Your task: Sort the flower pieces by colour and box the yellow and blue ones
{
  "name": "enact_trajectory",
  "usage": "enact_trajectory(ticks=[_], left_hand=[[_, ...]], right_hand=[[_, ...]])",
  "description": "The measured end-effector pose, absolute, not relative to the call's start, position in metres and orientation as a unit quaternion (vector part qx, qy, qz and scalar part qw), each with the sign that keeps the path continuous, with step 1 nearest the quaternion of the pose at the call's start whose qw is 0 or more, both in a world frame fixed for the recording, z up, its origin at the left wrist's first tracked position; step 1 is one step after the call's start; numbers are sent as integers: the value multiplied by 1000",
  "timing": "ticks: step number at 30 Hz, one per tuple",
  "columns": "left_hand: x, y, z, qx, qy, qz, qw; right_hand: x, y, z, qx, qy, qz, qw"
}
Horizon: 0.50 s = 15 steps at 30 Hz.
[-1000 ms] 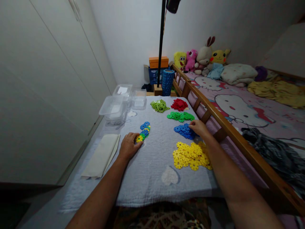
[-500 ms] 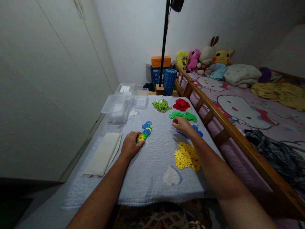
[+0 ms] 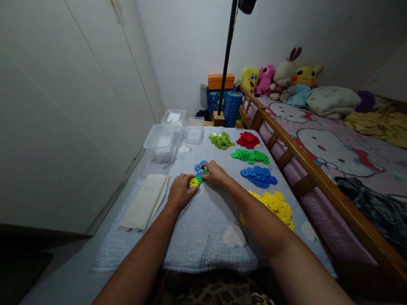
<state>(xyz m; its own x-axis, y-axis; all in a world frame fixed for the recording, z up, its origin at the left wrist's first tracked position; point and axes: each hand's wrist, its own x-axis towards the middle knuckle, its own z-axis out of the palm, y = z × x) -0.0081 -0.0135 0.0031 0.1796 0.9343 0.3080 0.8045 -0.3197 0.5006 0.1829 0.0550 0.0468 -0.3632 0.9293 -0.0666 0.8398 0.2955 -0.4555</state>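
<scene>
A small cluster of joined flower-shaped plastic discs [image 3: 193,182], in blue, yellow and green, lies on the cloth in the middle. Thumb and fingers of my left hand [image 3: 182,191] are closed around its lower left end, by a yellow disc. My right hand [image 3: 216,173] meets the cluster from the right with its fingers pinched at the upper part; what sits between the fingertips is hidden. Off to the right lie loose discs of the same kind in a blue pile [image 3: 259,176] and a green pile [image 3: 250,156]. A yellow pile [image 3: 275,205] is partly behind my right forearm.
Farther back are a lime pile [image 3: 221,140] and a red pile [image 3: 248,140]. Clear plastic boxes [image 3: 163,142] stand at the back left, with a folded cream sheet [image 3: 144,203] nearer me. A wooden bed rail [image 3: 289,159] runs along the right side.
My right hand has moved left from over the blue and green piles to the disc cluster. My left hand stays on the cluster. The whole view has shifted slightly.
</scene>
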Motion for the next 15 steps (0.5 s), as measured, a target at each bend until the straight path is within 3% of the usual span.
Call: enact_trajectory(ticks=[8,15], left_hand=[[-8,-12,1,760,573,285,112],[-7,-13,3,759,574,287,106]], right_hand=[[192,53,45,-567,-776,229,156],[209,51,41,-582,-704,354,200]])
